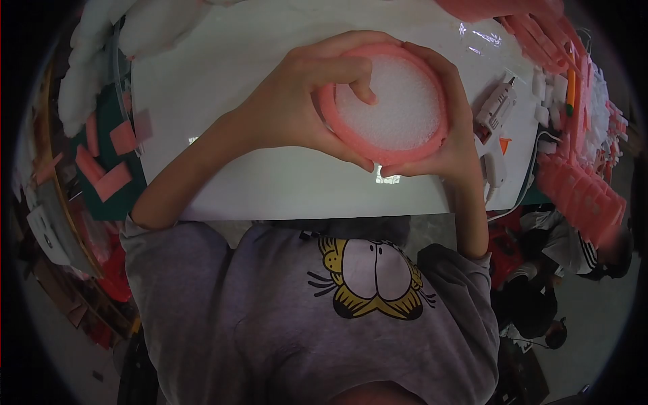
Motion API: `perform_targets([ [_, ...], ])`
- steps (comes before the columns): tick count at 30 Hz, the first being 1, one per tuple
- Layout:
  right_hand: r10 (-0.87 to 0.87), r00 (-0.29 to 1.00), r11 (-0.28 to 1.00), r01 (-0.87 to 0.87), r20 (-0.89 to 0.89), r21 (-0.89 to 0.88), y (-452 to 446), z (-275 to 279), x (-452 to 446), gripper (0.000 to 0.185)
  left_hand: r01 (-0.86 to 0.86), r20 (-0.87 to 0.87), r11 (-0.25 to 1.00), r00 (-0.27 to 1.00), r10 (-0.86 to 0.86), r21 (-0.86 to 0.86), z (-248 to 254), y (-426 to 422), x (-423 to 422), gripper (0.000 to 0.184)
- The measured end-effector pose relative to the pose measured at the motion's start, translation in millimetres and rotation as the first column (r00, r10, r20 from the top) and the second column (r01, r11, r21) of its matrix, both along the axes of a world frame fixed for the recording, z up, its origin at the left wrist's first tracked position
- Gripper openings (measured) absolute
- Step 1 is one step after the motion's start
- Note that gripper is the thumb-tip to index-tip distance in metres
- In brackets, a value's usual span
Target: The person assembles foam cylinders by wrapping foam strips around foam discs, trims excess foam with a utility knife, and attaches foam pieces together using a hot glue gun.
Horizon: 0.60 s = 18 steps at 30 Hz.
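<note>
A round piece with a pink foam rim and a white foam disc inside it is held up over the white table. My left hand wraps round its left side, with one finger bent onto the white disc. Round the right side curls my right hand, its fingers along the top and right of the rim and its thumb at the bottom edge. The tips of the two hands come near each other at the bottom of the rim.
A white glue gun lies to the right, with a cable near it. Pink foam strips pile at the right edge. White foam rolls and pink scraps are on the left. Other people sit at the lower right.
</note>
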State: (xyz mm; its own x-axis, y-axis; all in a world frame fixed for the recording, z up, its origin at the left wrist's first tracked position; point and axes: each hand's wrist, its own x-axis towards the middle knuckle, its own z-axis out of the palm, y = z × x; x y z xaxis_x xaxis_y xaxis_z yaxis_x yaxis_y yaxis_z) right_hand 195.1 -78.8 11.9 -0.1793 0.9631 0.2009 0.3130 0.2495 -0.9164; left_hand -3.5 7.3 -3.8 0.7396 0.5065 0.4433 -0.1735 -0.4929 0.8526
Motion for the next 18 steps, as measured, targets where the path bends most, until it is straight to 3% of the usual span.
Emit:
perform_targets([
  [18, 0.004, 1.0, 1.0, -0.004, -0.003, 0.004, 0.6, -1.4, 0.6, 0.109, -0.013, -0.011, 1.0, 1.0, 0.013, 0.008, 0.1, 0.1, 0.3, 0.054],
])
